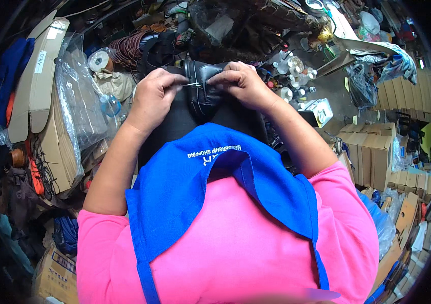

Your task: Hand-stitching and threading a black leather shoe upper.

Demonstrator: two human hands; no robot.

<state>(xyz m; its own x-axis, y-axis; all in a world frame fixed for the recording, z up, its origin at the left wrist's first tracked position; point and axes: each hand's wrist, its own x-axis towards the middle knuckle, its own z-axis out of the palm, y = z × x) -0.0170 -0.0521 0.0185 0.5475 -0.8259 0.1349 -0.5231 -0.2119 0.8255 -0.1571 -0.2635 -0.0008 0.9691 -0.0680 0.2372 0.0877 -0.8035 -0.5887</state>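
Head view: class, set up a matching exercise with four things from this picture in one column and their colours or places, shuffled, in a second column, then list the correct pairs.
Column one:
1. apron
2. shoe
3. cardboard boxes
4. coil of cord

Column two:
A. reddish brown, upper left of the hands
B. blue, worn over a pink shirt
C. black, held between the left hand and right hand
D. brown, stacked at the right

Pairs: 1-B, 2-C, 3-D, 4-A
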